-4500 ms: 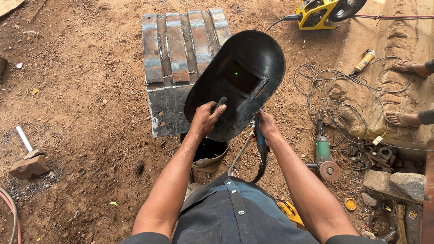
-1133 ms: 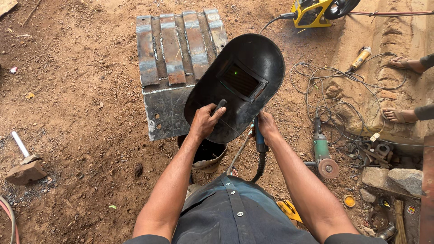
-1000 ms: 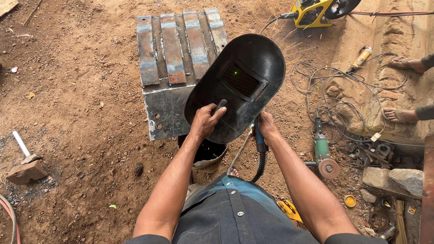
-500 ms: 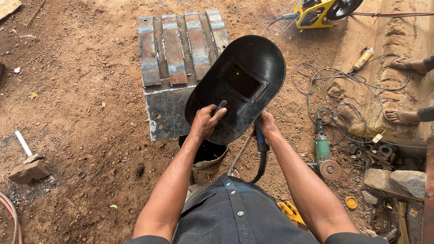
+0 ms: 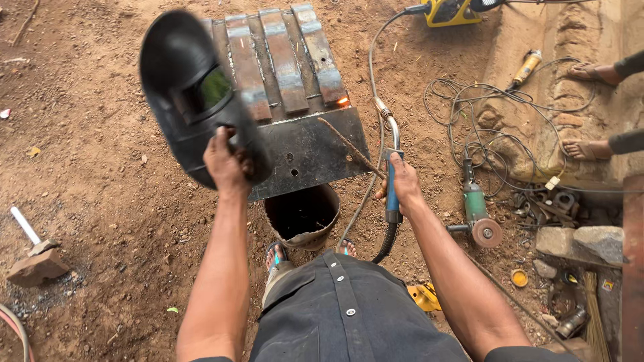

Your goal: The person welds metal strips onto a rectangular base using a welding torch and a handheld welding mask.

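Black welding mask (image 5: 188, 100) in left hand (image 5: 225, 161), window facing right; right hand (image 5: 402, 181) grips torch (image 5: 392, 194) upright.

Blk welding mask (image 5: 184, 100) w/ green lens, blue-handled torch (image 5: 392, 184).

no packages, labels, signs or screens can be made out anywhere in this dirt work yard.
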